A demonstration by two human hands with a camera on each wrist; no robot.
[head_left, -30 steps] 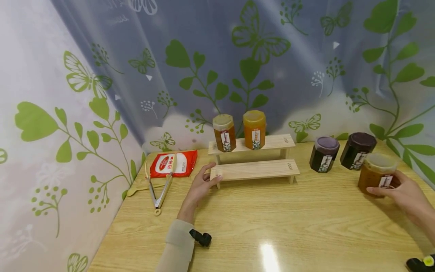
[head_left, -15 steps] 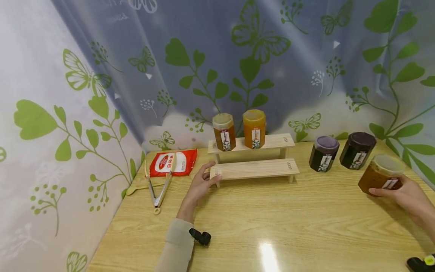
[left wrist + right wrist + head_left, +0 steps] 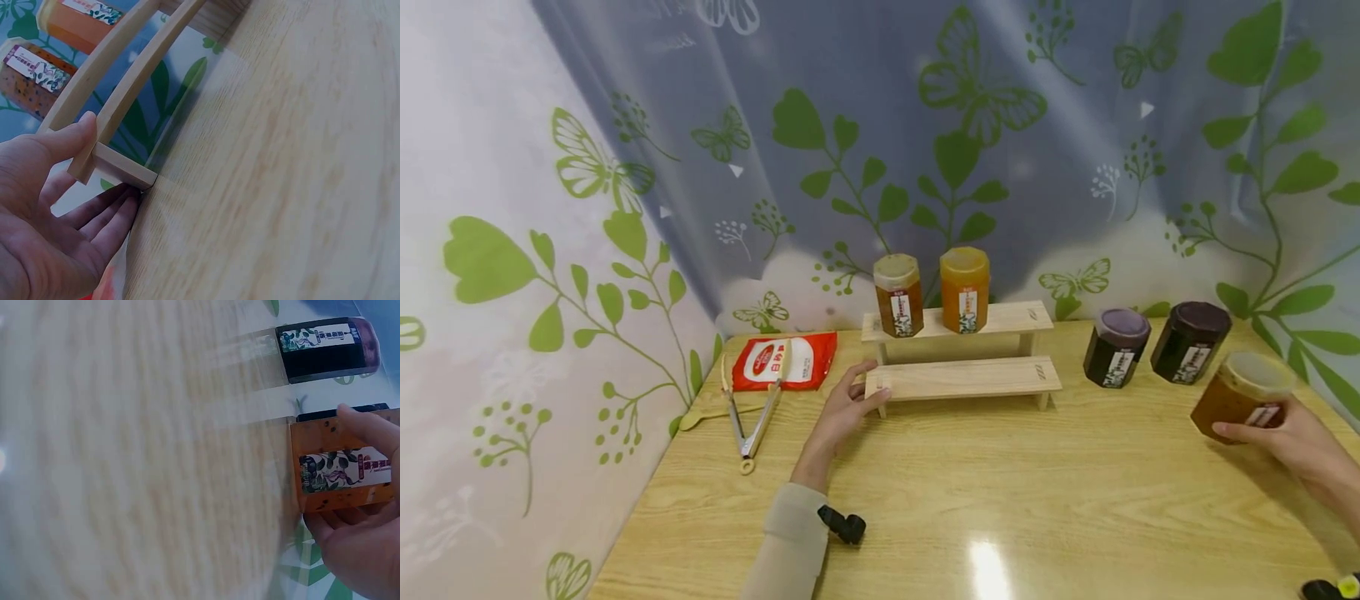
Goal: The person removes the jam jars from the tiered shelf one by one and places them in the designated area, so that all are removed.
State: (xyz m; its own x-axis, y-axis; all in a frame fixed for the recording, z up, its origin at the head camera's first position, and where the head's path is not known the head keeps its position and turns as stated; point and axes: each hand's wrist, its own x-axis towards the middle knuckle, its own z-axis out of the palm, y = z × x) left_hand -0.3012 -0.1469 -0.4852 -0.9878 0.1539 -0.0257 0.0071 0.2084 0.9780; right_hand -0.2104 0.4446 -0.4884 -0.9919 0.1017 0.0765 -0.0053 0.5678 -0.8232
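Note:
My right hand (image 3: 1285,433) grips an amber jam jar (image 3: 1240,398) with a pale lid, tilted and lifted just off the table at the far right; in the right wrist view the hand (image 3: 356,531) wraps round the same jar (image 3: 340,469). My left hand (image 3: 848,404) rests against the left end of a two-step wooden rack (image 3: 962,375), thumb on the lower step's end; the left wrist view shows the hand (image 3: 56,206) holding the rack (image 3: 119,112) corner. Two amber jars (image 3: 898,295) (image 3: 964,288) stand on the top step.
Two dark jars (image 3: 1114,347) (image 3: 1191,342) stand at the back right. A red and white packet (image 3: 784,361), metal tongs (image 3: 752,421) and a wooden spoon (image 3: 711,414) lie at the left. A leaf-print curtain (image 3: 925,150) backs the wooden table (image 3: 1000,500).
My right hand has lifted and tilted the amber jar, carrying it slightly right and up. My left hand has stayed at the rack's end.

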